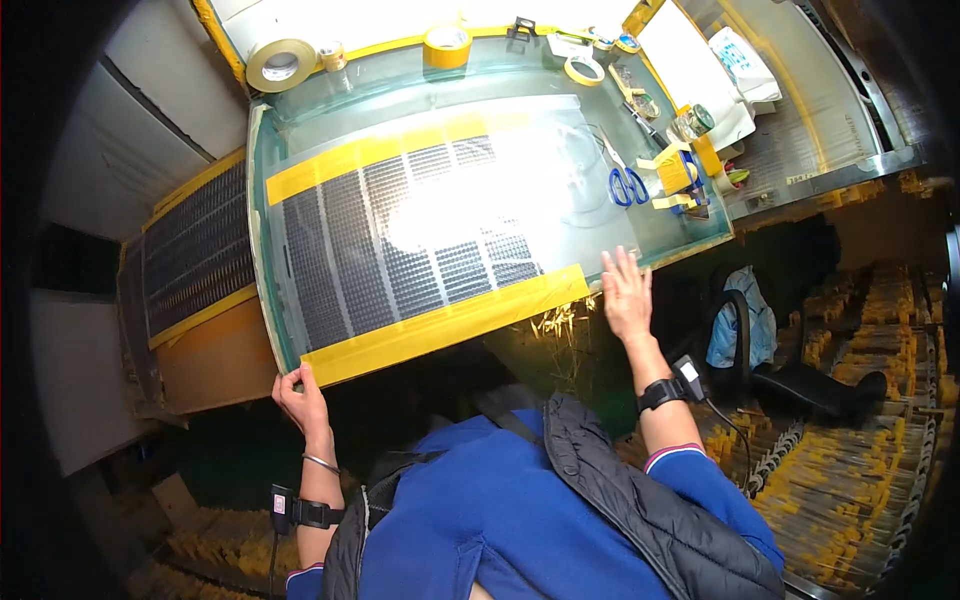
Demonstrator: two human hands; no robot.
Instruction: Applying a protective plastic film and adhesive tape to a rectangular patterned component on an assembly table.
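Observation:
A glass-topped table (600,240) stands in front of me. On it lies a dark gridded sheet (350,260) in columns, glare washing out its middle. Yellow tape (440,320) runs along its near edge, and another yellow strip (340,172) along its far edge. My left hand (302,402) is at the near left corner, thumb and fingers pinched on the end of the near tape. My right hand (628,298) is open beyond that tape's right end, fingers stretched over the table's front edge. Nothing shows in it.
Blue-handled scissors (628,186) and a yellow tape dispenser (678,175) lie at the right. Along the back stand a wide tape roll (280,66), a yellow roll (447,47) and a small roll (584,69). A second gridded panel (200,250) leans at left. Yellow scraps (560,318) hang below the front edge.

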